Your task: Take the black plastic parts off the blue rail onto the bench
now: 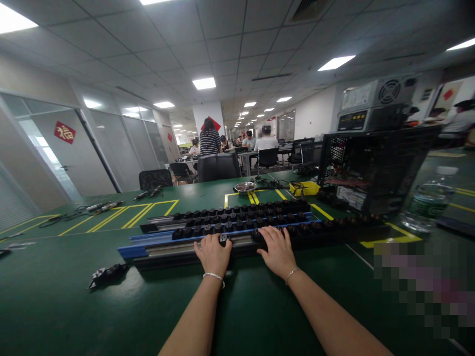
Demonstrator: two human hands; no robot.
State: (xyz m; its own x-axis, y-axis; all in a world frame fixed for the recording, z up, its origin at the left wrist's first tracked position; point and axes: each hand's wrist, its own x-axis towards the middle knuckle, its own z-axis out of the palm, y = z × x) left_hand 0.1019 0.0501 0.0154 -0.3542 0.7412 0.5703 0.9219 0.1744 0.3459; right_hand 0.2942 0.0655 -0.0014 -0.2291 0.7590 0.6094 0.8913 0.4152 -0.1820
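Observation:
A black rail (166,261) with a metallic inner channel lies crosswise in front of me, carrying small black socket-like modules. My left hand (213,254) is closed around one black module (223,239), its thumb on the module's right side. To the right, my right hand (278,251) has its thumb and fingers around another black module (256,236), partly covered by the fingers. A stretch of bare channel shows between the two hands. Behind this rail are blue rails (129,252) and another dark rail (148,227), with rows of similar modules.
Loose black parts (107,274) lie on the green table (74,316) at left. Beyond the rails are a metal bowl (245,187) and a yellow tray (304,188). An open computer case (371,170) and a water bottle (428,200) stand at right. Several people sit farther back.

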